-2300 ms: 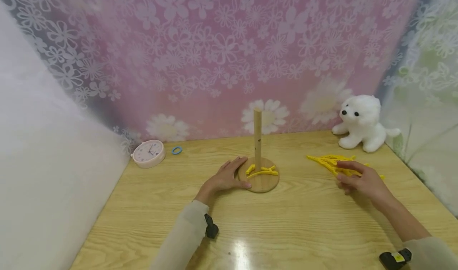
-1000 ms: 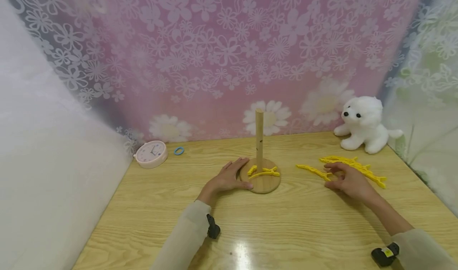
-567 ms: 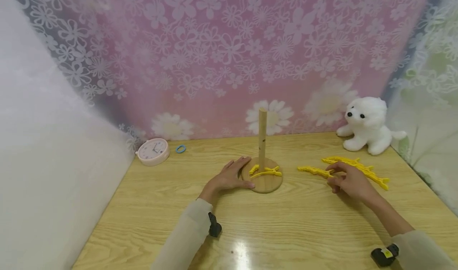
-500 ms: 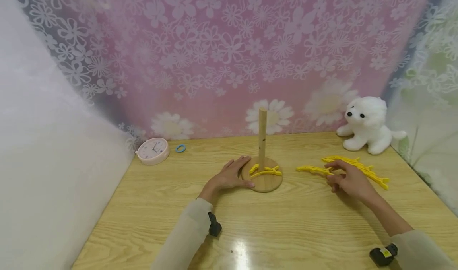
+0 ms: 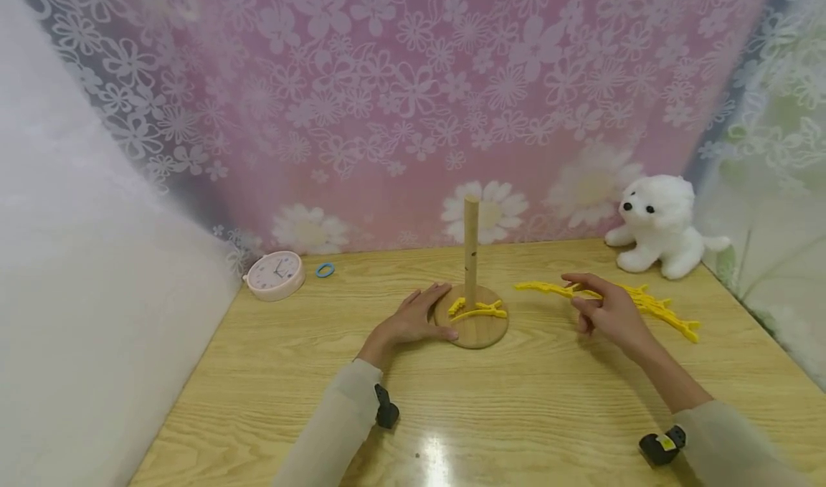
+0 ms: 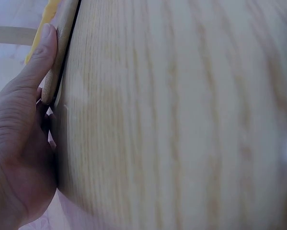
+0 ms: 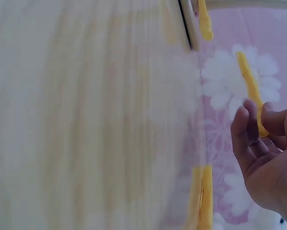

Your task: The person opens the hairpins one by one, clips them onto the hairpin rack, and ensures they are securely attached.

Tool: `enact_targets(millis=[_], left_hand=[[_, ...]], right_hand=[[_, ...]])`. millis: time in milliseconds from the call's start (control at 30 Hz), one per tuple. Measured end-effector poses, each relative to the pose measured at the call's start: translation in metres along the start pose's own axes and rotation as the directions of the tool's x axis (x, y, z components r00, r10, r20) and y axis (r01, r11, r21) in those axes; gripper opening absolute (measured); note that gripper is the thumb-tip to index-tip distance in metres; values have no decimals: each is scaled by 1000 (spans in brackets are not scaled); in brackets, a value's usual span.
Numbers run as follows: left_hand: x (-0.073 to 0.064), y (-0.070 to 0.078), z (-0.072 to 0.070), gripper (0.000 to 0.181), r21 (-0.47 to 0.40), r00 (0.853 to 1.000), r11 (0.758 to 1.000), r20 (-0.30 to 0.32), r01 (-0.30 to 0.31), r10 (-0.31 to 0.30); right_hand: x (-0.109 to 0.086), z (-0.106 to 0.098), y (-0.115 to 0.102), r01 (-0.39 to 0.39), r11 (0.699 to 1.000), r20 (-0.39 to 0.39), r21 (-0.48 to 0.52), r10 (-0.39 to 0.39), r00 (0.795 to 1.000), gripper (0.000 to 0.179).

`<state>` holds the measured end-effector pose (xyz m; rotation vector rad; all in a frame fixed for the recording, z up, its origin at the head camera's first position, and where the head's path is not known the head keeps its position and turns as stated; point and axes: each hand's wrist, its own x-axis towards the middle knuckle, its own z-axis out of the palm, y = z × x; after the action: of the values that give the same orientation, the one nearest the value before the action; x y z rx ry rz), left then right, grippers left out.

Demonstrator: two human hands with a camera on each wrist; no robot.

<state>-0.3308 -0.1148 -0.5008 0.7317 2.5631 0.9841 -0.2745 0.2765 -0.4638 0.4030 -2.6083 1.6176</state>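
We see our right hand [image 5: 609, 315] above the worktop [image 5: 516, 415], to the right of the wooden stand [image 5: 474, 322]. Its fingers [image 5: 576, 280] are narrow and pinch one yellow branch piece [image 5: 542, 287] at one end, so the piece is lifted off the wood and points toward the stand's pole [image 5: 471, 250]. In the right wrist view the same piece [image 7: 250, 88] sits between thumb and fingers [image 7: 241, 125] and stands clear of the worktop.

Our left hand [image 5: 409, 322] lies flat on the worktop and touches the left edge of the round base of the stand. Its fingers are straight and relaxed, holding nothing; in the left wrist view the thumb [image 6: 41, 52] presses along the rim of the base [image 6: 62, 43].

On the base, around the pole, lie two yellow pieces [image 5: 474, 308]. More yellow pieces [image 5: 658, 308] lie in a small heap on the worktop just behind our right hand.

A white plush dog [image 5: 658, 223] sits at the far right corner. A pink clock [image 5: 274, 275] lies at the far left, with a small blue ring [image 5: 325, 270] just beside it.
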Motion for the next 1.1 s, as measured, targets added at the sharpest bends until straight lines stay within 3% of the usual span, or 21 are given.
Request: enact_targets(millis=[167,333,533,833,1100], left_hand=[[1,-1,-1,104,5,1000,1000,3,2,-2],[0,2,-2,103,4,1000,1000,-3,-13,13],[1,3,0,102,0,1000,1000,-5,-21,21],[1,0,-1,104,10,1000,1000,-8,-22,22],[-2,0,2,102,-2,1000,1000,-16,21,-21]], right_hand=[[12,15,-9,-3,1000,4,17,3,1000,34],[21,33,-13,-19,999,24,-34,20,1000,28],[27,47,-13,-19,998,-6,-66,19,1000,26],[40,68,-16,79,978,-116,-192,-103,988,20],[52,92,-19,82,981,-80,-176,-97,992,17]])
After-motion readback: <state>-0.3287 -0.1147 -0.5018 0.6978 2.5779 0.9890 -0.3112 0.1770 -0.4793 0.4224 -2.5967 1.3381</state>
